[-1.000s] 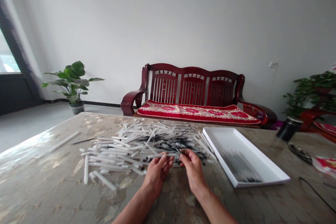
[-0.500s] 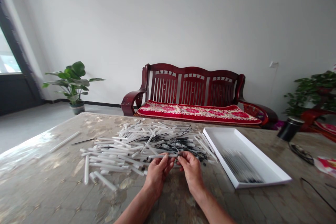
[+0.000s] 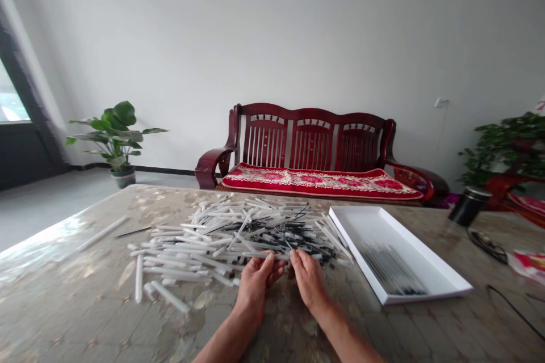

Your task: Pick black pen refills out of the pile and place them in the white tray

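Observation:
My left hand is closed on a white pen barrel, pinched between thumb and fingers and lying about level. Close on its right, my right hand has its fingertips pinched on a thin grey rod like a pen refill, which slants up and left. Both hands are at the near edge of a loose heap of white pen barrels, with dark thin pieces mixed in on its right side. The right fingertips partly hide what they grip.
Right of the heap stands a shallow white box holding a row of slim pens. A black cylinder and a cable lie beyond it. A lone white tube is at the left. A red wooden bench stands behind the table.
The right hand has drawn slightly away from the left hand's barrel, and the thin rod now stands slanted at its fingertips. The left hand keeps its grip; the view shifts slightly.

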`<control>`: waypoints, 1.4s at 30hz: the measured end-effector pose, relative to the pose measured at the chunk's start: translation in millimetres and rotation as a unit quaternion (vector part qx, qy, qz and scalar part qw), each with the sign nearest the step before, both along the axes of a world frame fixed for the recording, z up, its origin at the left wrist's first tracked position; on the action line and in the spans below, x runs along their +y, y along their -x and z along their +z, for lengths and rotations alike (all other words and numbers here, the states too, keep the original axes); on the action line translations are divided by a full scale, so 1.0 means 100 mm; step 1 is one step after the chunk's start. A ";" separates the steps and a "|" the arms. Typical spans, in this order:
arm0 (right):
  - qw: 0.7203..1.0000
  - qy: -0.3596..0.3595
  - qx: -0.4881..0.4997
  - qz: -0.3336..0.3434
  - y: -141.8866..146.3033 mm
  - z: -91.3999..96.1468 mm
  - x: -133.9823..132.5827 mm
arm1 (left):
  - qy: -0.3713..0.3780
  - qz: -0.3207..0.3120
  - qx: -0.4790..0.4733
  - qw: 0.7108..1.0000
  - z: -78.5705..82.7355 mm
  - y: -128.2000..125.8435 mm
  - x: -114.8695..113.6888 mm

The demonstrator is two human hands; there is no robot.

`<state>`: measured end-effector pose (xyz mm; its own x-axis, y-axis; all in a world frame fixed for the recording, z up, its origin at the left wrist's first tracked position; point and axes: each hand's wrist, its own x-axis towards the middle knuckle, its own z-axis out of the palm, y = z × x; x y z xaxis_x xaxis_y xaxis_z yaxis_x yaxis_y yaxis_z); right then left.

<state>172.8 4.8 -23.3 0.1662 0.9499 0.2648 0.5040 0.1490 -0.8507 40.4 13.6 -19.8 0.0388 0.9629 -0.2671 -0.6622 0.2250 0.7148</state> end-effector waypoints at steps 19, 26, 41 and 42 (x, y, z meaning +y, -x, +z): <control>0.999 -0.031 -0.005 0.038 -0.05 -0.03 -0.03 | -0.026 -0.014 0.030 0.999 -0.04 0.01 -0.01; 0.997 0.036 0.032 0.063 -0.09 -0.03 0.00 | -0.023 -0.003 0.033 0.999 -0.06 0.00 -0.02; 0.990 0.047 0.124 0.045 -0.22 0.05 0.01 | -0.007 -0.042 0.069 0.997 0.17 -0.23 0.09; 0.994 0.027 0.101 0.039 -0.25 0.05 0.02 | -0.011 -0.038 0.062 0.997 0.14 -0.25 0.10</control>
<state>197.4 6.4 -18.0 0.1367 0.9737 0.1823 0.3112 0.1324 -0.9411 65.2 24.0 -5.7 0.0794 0.9644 -0.2524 -0.5504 0.2535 0.7955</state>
